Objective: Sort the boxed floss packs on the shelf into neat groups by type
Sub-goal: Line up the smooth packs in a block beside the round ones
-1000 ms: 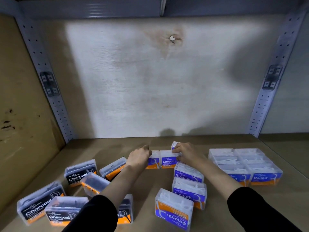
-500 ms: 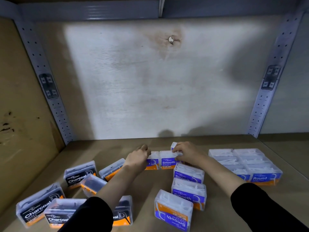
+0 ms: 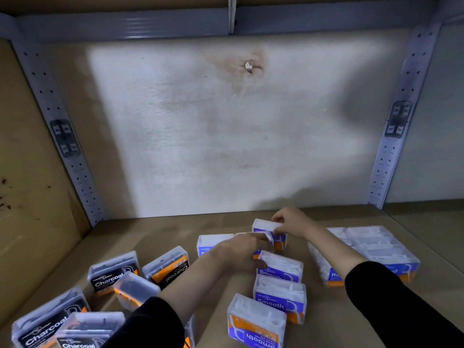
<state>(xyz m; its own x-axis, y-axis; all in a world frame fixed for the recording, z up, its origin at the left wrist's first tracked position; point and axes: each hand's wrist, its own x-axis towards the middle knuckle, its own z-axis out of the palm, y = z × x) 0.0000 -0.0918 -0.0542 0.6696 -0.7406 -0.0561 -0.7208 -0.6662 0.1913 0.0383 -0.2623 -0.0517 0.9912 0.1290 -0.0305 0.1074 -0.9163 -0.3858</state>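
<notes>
Shelf board [image 3: 155, 237], read left to right. At the left end the Charcoal packs [image 3: 114, 272], clear boxes with black-and-orange labels, lie loose at mixed angles, their long axes not aligned. One skewed Charcoal pack [image 3: 167, 266] has its lettering running up the box. At centre are the Smooth packs [image 3: 280, 295], clear boxes with blue-and-orange labels. Two sit one behind the other, long axes across the shelf and labels facing front. The front Smooth pack [image 3: 256, 320] is slightly skewed, its lettering upside down. The left hand [image 3: 241, 252], blurred, lies over a covered Smooth pack [image 3: 266, 236], fingers bent over its top and thumb below, gripping it. Another Smooth pack [image 3: 214, 243] stands just left of that wrist. The right hand [image 3: 291, 222] pinches the right end of the rear Smooth pack [image 3: 266, 226], which touches the covered one. To the right the Round packs [image 3: 364, 249] form a tight block, edge to edge, labels to the front. Bare board runs from the packs to the back panel [image 3: 226, 134] and lies between the groups.
</notes>
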